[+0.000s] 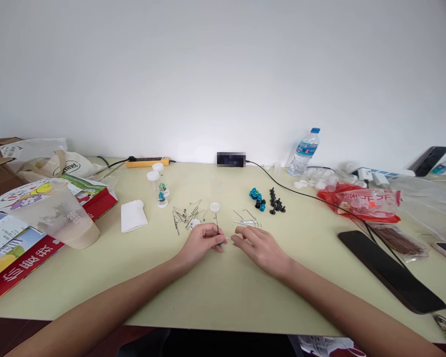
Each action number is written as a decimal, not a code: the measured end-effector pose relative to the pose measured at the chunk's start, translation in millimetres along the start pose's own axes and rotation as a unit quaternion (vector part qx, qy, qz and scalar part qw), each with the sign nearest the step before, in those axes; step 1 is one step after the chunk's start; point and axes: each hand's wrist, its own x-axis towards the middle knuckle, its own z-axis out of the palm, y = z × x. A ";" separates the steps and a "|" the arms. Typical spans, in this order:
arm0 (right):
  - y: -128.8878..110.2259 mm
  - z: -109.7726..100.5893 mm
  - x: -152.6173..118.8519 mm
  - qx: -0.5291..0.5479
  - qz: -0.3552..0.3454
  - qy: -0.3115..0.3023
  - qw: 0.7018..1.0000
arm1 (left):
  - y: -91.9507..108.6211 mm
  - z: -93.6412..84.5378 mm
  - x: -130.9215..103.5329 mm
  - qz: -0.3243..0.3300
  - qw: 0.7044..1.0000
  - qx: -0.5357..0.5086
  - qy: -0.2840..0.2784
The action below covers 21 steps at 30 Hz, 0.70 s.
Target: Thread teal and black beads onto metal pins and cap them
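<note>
In the middle of the table, my left hand (205,238) pinches a small teal and black piece (220,242), from which a thin rod (217,222) stands up. Close on the other side, my right hand (260,246) has its fingers closed on a thin silvery metal rod (228,239) that points at the teal piece. Whether the two touch cannot be made out. Just beyond the right hand lie bent metal rods (248,221), perhaps hex keys. Past the left hand are scattered thin metal pieces (182,218) and a white round cap (214,207).
Teal knobs (258,198) and black screw-like parts (277,202) lie beyond my right hand. Clear tubes (158,188) and a folded tissue (133,216) are at left, near a drink cup (72,218). A bottle (305,151), cable and black power bank-like slab (388,270) are at right.
</note>
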 end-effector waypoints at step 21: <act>-9.6 4.2 5.0 0.457 0.310 -0.058 0.832 | -2.9 -1.0 2.1 -0.008 1.000 0.020 0.018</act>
